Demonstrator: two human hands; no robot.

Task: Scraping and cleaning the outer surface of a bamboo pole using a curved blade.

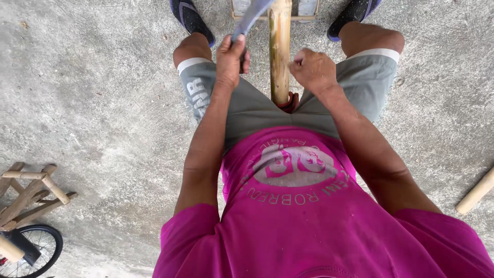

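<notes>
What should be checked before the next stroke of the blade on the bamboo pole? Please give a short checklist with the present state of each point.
1. Left hand closed firmly on the blade handle: ok.
2. Right hand away from the blade's edge: ok, it is on the other side of the bamboo pole.
3. Right hand really gripping the pole: cannot tell, it is a fist beside it.
4. Pole's near end braced between the thighs: ok.
5. Feet out of the blade's path: cannot tell, the left foot lies near it.
6. Far end of the pole supported: cannot tell, cut off by the picture edge.
</notes>
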